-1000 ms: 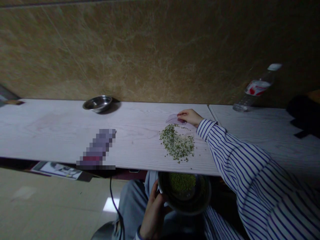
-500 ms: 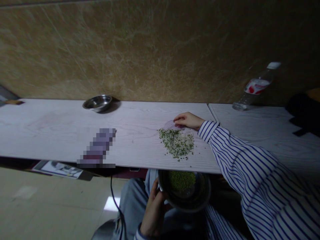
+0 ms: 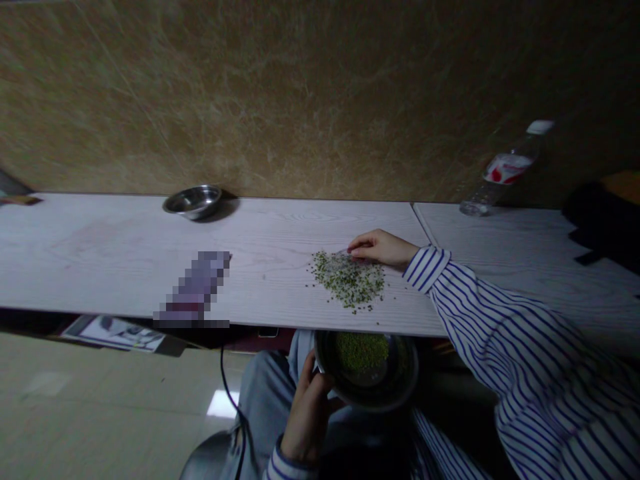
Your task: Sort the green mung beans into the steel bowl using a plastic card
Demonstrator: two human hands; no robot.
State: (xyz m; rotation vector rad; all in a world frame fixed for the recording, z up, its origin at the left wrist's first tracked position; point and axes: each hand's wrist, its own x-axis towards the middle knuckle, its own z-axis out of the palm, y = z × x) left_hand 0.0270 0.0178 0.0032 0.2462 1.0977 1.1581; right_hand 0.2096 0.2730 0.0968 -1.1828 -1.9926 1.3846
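My left hand (image 3: 309, 410) grips the near-left rim of a metal bowl (image 3: 411, 383) just below the table's front edge. Small green beans (image 3: 363, 352), which look like mung beans, lie inside it. On the tabletop a loose patch of the same green beans (image 3: 353, 283) is spread, with pale bits among them that I cannot make out. My right hand (image 3: 383, 248) is at the far side of this patch, thumb and fingers pinched on a thin clear plastic disc (image 3: 336, 261), possibly a lid. The disc lies over the far beans, and its outline is faint.
A smaller metal bowl (image 3: 194, 203) stands by the wall. Left of the beans lies a blurred-out flat object (image 3: 197, 287). A clear bottle with a white cap (image 3: 505, 170) stands at the right, near a dark item (image 3: 600, 220). A black cable (image 3: 225, 380) hangs below the table edge.
The clear disc has come from behind the patch onto its far beans, with my right hand moving slightly nearer. My left hand still holds the bowl; the whole view has shifted a little.
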